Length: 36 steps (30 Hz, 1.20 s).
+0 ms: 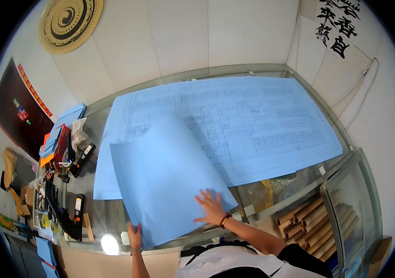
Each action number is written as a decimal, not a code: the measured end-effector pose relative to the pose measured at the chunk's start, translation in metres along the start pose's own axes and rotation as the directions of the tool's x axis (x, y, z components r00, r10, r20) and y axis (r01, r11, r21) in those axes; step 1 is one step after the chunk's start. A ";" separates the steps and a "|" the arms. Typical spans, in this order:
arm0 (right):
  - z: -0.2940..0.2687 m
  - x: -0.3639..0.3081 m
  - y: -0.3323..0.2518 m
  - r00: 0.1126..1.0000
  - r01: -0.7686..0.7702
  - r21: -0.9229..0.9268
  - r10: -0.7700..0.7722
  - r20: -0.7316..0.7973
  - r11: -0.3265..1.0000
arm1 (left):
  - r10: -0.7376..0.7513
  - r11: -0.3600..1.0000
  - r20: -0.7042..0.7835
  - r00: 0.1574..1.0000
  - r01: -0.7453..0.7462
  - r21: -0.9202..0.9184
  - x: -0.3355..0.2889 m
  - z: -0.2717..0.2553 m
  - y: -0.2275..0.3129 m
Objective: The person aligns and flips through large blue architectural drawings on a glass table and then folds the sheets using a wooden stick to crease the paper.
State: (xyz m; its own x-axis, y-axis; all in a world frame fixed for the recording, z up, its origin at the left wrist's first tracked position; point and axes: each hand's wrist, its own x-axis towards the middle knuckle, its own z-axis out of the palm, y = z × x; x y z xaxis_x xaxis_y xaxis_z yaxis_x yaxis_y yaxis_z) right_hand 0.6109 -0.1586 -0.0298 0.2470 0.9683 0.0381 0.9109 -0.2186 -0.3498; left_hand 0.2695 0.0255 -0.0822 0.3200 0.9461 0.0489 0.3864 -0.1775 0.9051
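We find the sheet [165, 178] blank side up on the counter [107, 213], directly in front of the person and overlapping the left part of the wide blue drawing [276, 118]. Whether the two are one piece, folded over, we cannot tell; the far end of the sheet is rounded, and we judge it a bend.

The sheet's long axis appears to run away from the person, leaning left at its far end. The drawing's long axis runs crosswise behind it.

The left hand [135, 235] is at the sheet's left edge, just above the near-left corner. Thumb and fingers are brought together there; we judge the edge pinched between them, though the underside is hidden. The right hand [210, 207] is palm down with fingers spread wide, resting on the sheet and gripping nothing. It is the nearer hand to the near-right corner; most of the sheet lies beyond both hands.

We note tubes [315, 227] in the counter, at right.
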 end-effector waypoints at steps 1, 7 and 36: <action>-0.004 0.001 0.021 0.989 -0.064 0.079 0.074 -0.130 0.995 | 0.034 0.999 0.001 0.999 -0.034 0.020 0.000 0.001 0.003; -0.025 0.001 0.114 0.794 -0.599 0.632 0.469 0.387 0.492 | 0.038 0.981 -0.013 0.999 -0.035 0.190 -0.011 0.017 -0.013; -0.120 -0.601 0.313 -0.648 0.278 0.890 0.755 -0.104 0.362 | 0.187 0.537 0.609 0.771 -0.599 0.594 0.096 0.180 0.116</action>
State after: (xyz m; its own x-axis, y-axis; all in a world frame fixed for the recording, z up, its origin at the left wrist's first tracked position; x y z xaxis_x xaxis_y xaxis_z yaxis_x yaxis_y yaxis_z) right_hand 0.7869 -0.8236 -0.0496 0.5618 -0.8049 -0.1912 0.1042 0.2981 -0.9488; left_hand 0.5009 0.0471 -0.0489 0.8454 0.5318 -0.0505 0.5298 -0.8227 0.2063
